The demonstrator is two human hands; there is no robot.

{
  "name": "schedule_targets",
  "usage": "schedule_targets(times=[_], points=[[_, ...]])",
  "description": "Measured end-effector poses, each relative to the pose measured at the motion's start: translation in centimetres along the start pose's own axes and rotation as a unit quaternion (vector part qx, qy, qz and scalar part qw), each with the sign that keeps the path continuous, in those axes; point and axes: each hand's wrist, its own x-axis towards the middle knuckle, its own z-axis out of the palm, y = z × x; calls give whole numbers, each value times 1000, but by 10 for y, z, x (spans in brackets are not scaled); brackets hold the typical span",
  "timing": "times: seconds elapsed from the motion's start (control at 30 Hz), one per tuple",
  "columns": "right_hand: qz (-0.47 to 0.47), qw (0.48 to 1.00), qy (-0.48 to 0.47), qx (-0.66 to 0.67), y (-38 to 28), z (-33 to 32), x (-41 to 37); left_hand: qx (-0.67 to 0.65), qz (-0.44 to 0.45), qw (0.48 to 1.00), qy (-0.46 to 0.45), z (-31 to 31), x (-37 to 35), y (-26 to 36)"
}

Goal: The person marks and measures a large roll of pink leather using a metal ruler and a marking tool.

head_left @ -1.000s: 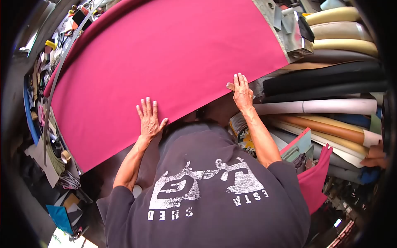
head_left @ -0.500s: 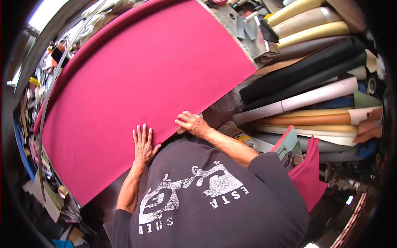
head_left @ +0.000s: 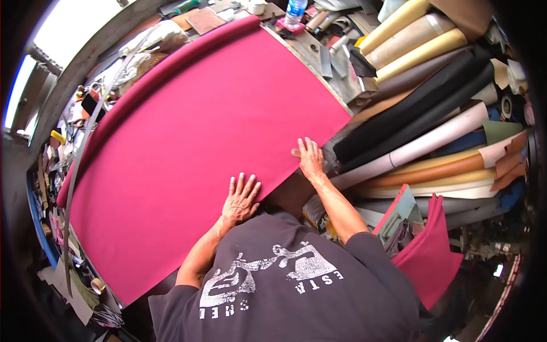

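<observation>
Head view shows smooth crimson sheeting [head_left: 196, 134], far edge rolled, under two loosely spread hands [head_left: 240, 200].

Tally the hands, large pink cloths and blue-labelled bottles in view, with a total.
Hands: 2, left hand and right hand
Large pink cloths: 2, partly rolled sheet and hanging piece
Blue-labelled bottle: 1
Total: 5

I see the left hand [head_left: 241, 198] spread on the pink sheet [head_left: 199, 137]; the right hand [head_left: 310, 158] rests at the sheet's near edge. My feed shows rolls [head_left: 437, 133] beside the sheet.
</observation>
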Motion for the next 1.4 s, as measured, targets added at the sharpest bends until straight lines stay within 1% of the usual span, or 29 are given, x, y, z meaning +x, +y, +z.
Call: schedule_targets(times=[0.03, 0.1, 0.17, 0.23, 0.27, 0.33, 0.37, 0.4, 0.47, 0.5, 0.53, 0.57, 0.6, 0.63, 0.7, 0.73, 0.83, 0.93, 1.17, 1.3, 1.4], points=[[5, 1000, -25, -5, 4, 9, -5, 36, 5, 999, 5, 3, -1, -1], [15, 999, -27, -12, 0, 13, -7, -13, 11, 1000, 16, 1, -3, -3], [24, 998, -45, -28, -3, 10, -7, -38, 23, 999, 7, 1, -6, -12], [42, 995, -74, -49, -13, 5, -3, -109, 1, 994, 31, 0, -16, -32], [54, 992, -97, -51, -21, 3, -2, -87, -48, 993, 56, -2, -27, -48], [53, 987, -145, -51, -62, -5, 6, -34, -158, 981, 112, -4, -62, -94], [-4, 992, -120, -30, -85, 1, 3, -10, -208, 971, 117, -13, -86, -119], [-31, 988, -148, 11, -121, -12, 6, 17, -266, 954, 137, -20, -112, -143], [-104, 979, -173, 36, -174, -17, 1, 73, -377, 908, 169, -18, -171, -183], [-158, 977, -141, 36, -185, -1, -7, 102, -429, 879, 181, -12, -202, -199], [-143, 980, -127, 55, -200, 3, -13, 102, -484, 849, 185, -9, -233, -206], [-158, 983, -82, 31, -205, 8, -18, 102, -537, 816, 189, -5, -262, -210], [-147, 984, -89, 46, -208, 7, -17, 110, -595, 773, 189, 0, -285, -202], [-135, 984, -99, 61, -208, 3, -18, 108, -627, 746, 196, 1, -299, -191], [-144, 984, -83, 68, -197, 1, -22, 111, -684, 693, 197, 3, -328, -163], [-159, 981, -79, 82, -206, 9, -20, 105, -710, 665, 206, 0, -331, -154], [-163, 984, -43, 64, -204, 15, -24, 89, -714, 659, 219, -8, -330, -154], [-161, 984, -41, 67, -205, 17, -26, 81, -726, 654, 196, -12, -329, -153], [-168, 983, -37, 66, -208, 16, -28, 87, -719, 658, 208, -5, -336, -155], [-154, 986, -26, 52, -210, 20, -32, 74, -710, 661, 231, -9, -339, -154], [-151, 987, -31, 55, -215, 18, -33, 79, -710, 666, 214, -13, -342, -153]])
